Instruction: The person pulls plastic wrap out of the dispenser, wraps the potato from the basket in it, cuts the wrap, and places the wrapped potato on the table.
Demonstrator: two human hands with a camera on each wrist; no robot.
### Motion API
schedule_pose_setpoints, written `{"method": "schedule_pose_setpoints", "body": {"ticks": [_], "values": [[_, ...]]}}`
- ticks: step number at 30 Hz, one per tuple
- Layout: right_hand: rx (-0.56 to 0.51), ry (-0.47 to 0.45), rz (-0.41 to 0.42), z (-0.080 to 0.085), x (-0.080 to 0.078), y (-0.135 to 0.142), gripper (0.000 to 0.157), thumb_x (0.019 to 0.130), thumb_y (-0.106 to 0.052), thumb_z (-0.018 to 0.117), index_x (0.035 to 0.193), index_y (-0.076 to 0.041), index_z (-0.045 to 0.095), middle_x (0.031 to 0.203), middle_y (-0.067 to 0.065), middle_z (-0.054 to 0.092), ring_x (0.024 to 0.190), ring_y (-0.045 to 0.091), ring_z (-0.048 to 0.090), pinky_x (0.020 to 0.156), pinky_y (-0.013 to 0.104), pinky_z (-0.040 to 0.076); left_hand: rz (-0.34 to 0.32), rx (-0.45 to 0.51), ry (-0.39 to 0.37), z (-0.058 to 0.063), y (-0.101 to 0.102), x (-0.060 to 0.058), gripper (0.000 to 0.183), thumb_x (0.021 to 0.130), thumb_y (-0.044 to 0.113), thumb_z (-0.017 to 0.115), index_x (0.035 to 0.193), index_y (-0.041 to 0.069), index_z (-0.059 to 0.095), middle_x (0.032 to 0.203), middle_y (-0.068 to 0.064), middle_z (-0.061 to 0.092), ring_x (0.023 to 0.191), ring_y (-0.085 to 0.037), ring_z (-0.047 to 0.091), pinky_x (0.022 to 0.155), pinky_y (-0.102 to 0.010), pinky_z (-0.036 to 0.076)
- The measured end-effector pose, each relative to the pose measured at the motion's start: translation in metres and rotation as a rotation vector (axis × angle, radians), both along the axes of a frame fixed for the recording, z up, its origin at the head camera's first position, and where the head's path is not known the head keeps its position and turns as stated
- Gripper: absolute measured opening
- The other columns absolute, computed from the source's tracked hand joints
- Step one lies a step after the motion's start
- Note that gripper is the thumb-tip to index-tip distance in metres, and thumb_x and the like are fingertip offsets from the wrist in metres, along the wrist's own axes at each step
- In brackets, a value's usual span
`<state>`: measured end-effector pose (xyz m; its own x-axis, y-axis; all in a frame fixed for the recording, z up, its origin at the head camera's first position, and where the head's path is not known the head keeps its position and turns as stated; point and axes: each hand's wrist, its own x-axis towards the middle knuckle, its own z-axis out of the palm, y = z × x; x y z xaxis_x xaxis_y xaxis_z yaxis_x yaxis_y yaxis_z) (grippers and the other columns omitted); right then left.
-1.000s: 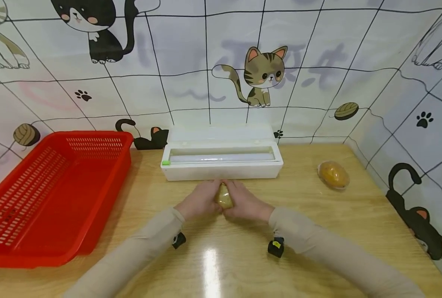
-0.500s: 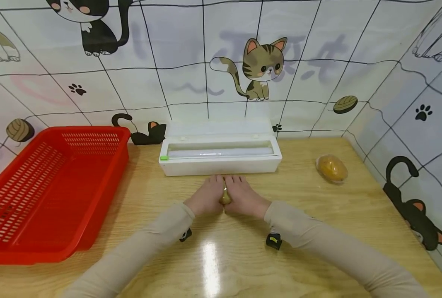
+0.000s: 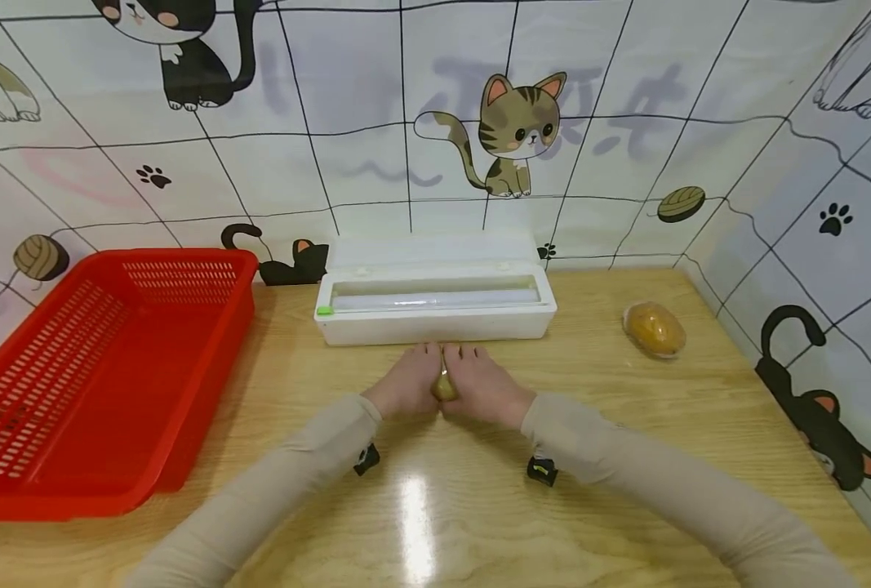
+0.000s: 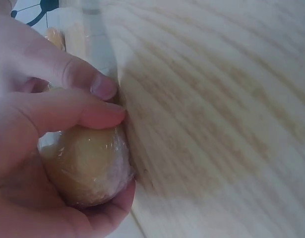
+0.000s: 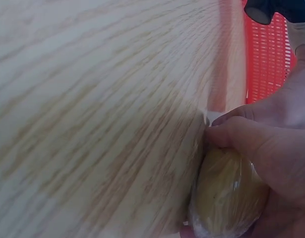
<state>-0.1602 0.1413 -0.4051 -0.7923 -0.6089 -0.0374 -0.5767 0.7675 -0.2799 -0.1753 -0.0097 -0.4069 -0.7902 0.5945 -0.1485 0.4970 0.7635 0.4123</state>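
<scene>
Between my two hands, on the table just in front of a white cling film box (image 3: 435, 328), is a yellow-brown potato (image 3: 444, 388) wrapped in clear film. My left hand (image 3: 411, 382) grips its left side and my right hand (image 3: 485, 388) its right. In the left wrist view the curled fingers and thumb hold the wrapped potato (image 4: 88, 163), and the film looks shiny and creased. From the right wrist, the potato (image 5: 229, 191) shows under the thumb and against the palm. Most of it is hidden by the hands in the head view.
The box's lid stands open at the back, with a film roll (image 3: 435, 300) inside and a green slider (image 3: 324, 310) at its left end. A red plastic basket (image 3: 247, 294) stands at the left. Another film-wrapped, orange-yellow item (image 3: 654, 329) lies at the right.
Both hands have closed in further around the potato since one second ago, covering more of it. Over the last half second they hardly move. The head view has tilted slightly.
</scene>
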Motion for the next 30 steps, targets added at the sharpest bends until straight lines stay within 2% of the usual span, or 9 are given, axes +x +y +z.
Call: {"method": "schedule_pose_setpoints", "body": {"ticks": [3,6,10,14,18,21,25,30], "values": [[-0.024,-0.009,-0.02,-0.004,0.004,0.004,0.072,0.074,-0.029,0.082,0.121,0.01,0.044,0.097,0.02,0.054,0.092,0.035,0.052,0.08,0.043,0.047,-0.002,0.03,0.001,-0.003,0.003,0.001,0.067,0.066,0.012,0.085,0.114,-0.013,0.046,0.097,-0.021,0.056,0.095,-0.036,0.056,0.089,-0.044,0.047],[-0.038,-0.02,-0.036,-0.007,0.008,0.007,0.073,0.074,-0.028,0.082,0.123,0.01,0.042,0.098,0.02,0.053,0.091,0.034,0.051,0.076,0.042,0.047,-0.001,0.066,-0.03,-0.005,0.005,0.002,0.068,0.064,0.011,0.085,0.113,-0.013,0.046,0.096,-0.02,0.055,0.094,-0.036,0.056,0.086,-0.043,0.048],[-0.022,-0.052,-0.026,-0.007,0.009,0.008,0.076,0.076,-0.03,0.078,0.127,0.011,0.04,0.104,0.021,0.051,0.097,0.034,0.05,0.086,0.045,0.044,0.008,0.078,-0.069,-0.008,0.007,0.003,0.07,0.066,0.011,0.085,0.118,-0.013,0.045,0.103,-0.022,0.055,0.1,-0.036,0.055,0.09,-0.043,0.046],[0.002,-0.096,-0.031,-0.006,0.007,0.006,0.08,0.077,-0.034,0.074,0.131,0.013,0.038,0.113,0.024,0.048,0.107,0.037,0.047,0.096,0.047,0.039,0.011,0.08,-0.071,-0.01,0.006,0.002,0.071,0.068,0.013,0.086,0.118,-0.013,0.044,0.104,-0.023,0.055,0.102,-0.038,0.055,0.091,-0.044,0.045],[0.053,-0.089,-0.063,-0.006,0.008,0.002,0.079,0.077,-0.04,0.072,0.13,0.01,0.041,0.114,0.023,0.048,0.108,0.036,0.044,0.09,0.046,0.044,0.017,0.074,-0.073,-0.011,0.003,0.004,0.071,0.068,0.015,0.086,0.117,-0.015,0.045,0.104,-0.025,0.055,0.102,-0.039,0.055,0.092,-0.044,0.045],[0.099,-0.044,-0.092,-0.003,0.01,0.0,0.074,0.076,-0.044,0.072,0.124,0.005,0.046,0.109,0.019,0.05,0.104,0.032,0.045,0.081,0.047,0.044,0.033,0.079,-0.078,-0.011,0.001,0.005,0.078,0.069,0.014,0.085,0.124,-0.017,0.04,0.11,-0.029,0.054,0.107,-0.041,0.053,0.095,-0.045,0.043],[0.113,-0.01,-0.113,0.002,0.009,-0.002,0.07,0.074,-0.046,0.073,0.119,0.003,0.051,0.106,0.017,0.055,0.1,0.031,0.05,0.08,0.047,0.043,0.076,0.115,-0.086,-0.009,-0.004,0.006,0.088,0.068,0.009,0.084,0.134,-0.017,0.032,0.119,-0.034,0.05,0.112,-0.045,0.05,0.097,-0.048,0.041],[0.044,-0.097,-0.155,0.012,0.001,0.002,0.078,0.073,-0.04,0.079,0.13,0.001,0.045,0.107,0.014,0.059,0.097,0.029,0.056,0.08,0.041,0.048,0.129,0.153,-0.098,-0.004,-0.016,0.003,0.088,0.066,0.006,0.082,0.137,-0.013,0.032,0.125,-0.033,0.046,0.117,-0.044,0.045,0.1,-0.05,0.038]]}}
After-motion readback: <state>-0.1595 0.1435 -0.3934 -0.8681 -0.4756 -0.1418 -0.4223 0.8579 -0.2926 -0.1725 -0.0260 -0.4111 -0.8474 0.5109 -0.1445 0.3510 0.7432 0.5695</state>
